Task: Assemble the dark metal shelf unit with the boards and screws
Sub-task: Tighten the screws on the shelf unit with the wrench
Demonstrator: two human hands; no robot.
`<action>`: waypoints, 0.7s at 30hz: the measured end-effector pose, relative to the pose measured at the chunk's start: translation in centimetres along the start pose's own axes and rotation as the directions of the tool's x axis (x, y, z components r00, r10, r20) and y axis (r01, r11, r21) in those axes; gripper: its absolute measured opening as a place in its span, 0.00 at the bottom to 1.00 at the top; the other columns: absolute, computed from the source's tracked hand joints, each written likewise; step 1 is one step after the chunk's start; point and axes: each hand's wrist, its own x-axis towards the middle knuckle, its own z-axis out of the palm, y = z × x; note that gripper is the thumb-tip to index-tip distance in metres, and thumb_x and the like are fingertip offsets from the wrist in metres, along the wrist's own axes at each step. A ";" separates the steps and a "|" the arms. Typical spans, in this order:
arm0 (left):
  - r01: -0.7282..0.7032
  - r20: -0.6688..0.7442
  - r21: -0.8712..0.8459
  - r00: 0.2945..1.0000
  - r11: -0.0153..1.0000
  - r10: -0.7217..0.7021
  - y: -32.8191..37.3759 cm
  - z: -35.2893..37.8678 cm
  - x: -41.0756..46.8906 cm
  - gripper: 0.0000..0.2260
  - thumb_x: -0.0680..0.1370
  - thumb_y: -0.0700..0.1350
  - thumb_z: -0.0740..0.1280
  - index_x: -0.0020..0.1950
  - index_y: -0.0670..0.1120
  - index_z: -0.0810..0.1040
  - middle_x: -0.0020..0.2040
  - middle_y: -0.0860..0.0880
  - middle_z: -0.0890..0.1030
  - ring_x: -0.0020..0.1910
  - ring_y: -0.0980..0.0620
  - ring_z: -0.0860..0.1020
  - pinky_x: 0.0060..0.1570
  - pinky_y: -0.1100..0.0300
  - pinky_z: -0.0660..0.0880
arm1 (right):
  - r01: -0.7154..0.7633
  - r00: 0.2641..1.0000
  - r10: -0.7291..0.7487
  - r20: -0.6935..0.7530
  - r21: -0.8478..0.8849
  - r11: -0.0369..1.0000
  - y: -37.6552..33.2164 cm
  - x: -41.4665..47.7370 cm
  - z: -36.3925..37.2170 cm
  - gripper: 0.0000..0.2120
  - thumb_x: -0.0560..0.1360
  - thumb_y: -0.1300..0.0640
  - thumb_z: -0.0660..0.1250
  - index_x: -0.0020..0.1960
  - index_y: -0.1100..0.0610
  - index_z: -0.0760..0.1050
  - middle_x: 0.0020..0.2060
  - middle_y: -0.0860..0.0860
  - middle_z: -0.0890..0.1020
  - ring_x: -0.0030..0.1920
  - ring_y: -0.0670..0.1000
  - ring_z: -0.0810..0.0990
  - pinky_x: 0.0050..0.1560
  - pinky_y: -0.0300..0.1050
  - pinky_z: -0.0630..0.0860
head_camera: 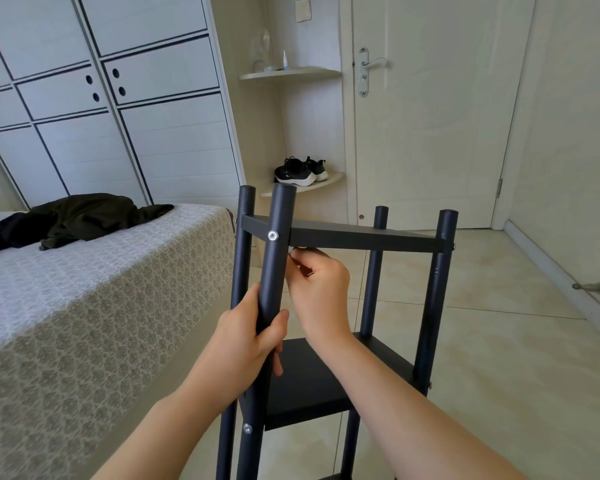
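Note:
The dark metal shelf unit (430, 306) stands upright in front of me, with several round posts and dark boards. My left hand (248, 337) grips the nearest post (278, 258) below the top board (361, 237). A silver screw (273, 235) sits in that post at the top board's level. Just under the top board, behind the post, my right hand (321, 289) has its fingers curled and pinches something small; a bit of metal shows at its fingertips, and what it is I cannot tell. A lower board (309, 375) sits beneath my wrists, with another screw (247, 428) in the near post.
A bed (84, 306) with a patterned cover is close on the left, with dark clothes (77, 218) on it. A white wardrobe (101, 98) stands behind it. Corner shelves hold black shoes (300, 171). A closed door (430, 116) is ahead, tiled floor (499, 341) to the right.

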 end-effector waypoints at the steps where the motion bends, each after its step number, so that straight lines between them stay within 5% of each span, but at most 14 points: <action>1: 0.001 0.004 0.002 1.000 1.000 -0.001 0.0 0.0 0.0 0.06 0.81 0.46 0.64 0.48 0.46 0.68 0.31 0.43 0.81 0.26 0.48 0.82 0.33 0.56 0.78 | -0.023 1.000 0.023 0.014 0.027 0.999 -0.1 0.0 -0.1 0.10 0.77 0.60 0.69 0.37 0.56 0.80 0.30 0.47 0.80 0.35 0.47 0.78 0.39 0.41 0.76; 8: -0.002 0.007 -0.010 1.000 1.000 0.003 0.3 0.0 0.0 0.06 0.81 0.46 0.63 0.48 0.45 0.69 0.34 0.44 0.82 0.26 0.48 0.82 0.33 0.60 0.78 | -0.159 0.967 0.155 0.202 0.005 0.987 -0.2 0.7 -1.4 0.17 0.79 0.57 0.66 0.31 0.53 0.74 0.25 0.45 0.72 0.29 0.42 0.71 0.34 0.30 0.66; 16: -0.020 0.004 -0.025 1.000 0.999 0.020 0.3 -0.1 0.1 0.03 0.81 0.47 0.62 0.51 0.50 0.70 0.33 0.44 0.82 0.26 0.48 0.82 0.34 0.59 0.78 | -0.313 0.847 0.289 0.445 -0.021 0.949 -1.8 1.1 -3.9 0.21 0.78 0.60 0.66 0.26 0.48 0.75 0.20 0.44 0.70 0.26 0.42 0.69 0.45 0.50 0.75; 21: -0.017 0.008 -0.029 1.000 0.999 0.018 0.2 -0.1 0.0 0.04 0.82 0.46 0.63 0.49 0.48 0.69 0.33 0.44 0.82 0.26 0.48 0.82 0.34 0.58 0.79 | -0.300 0.816 0.303 0.492 -0.088 0.950 -2.5 1.1 -5.3 0.14 0.77 0.61 0.66 0.32 0.58 0.80 0.27 0.56 0.68 0.30 0.49 0.68 0.42 0.47 0.69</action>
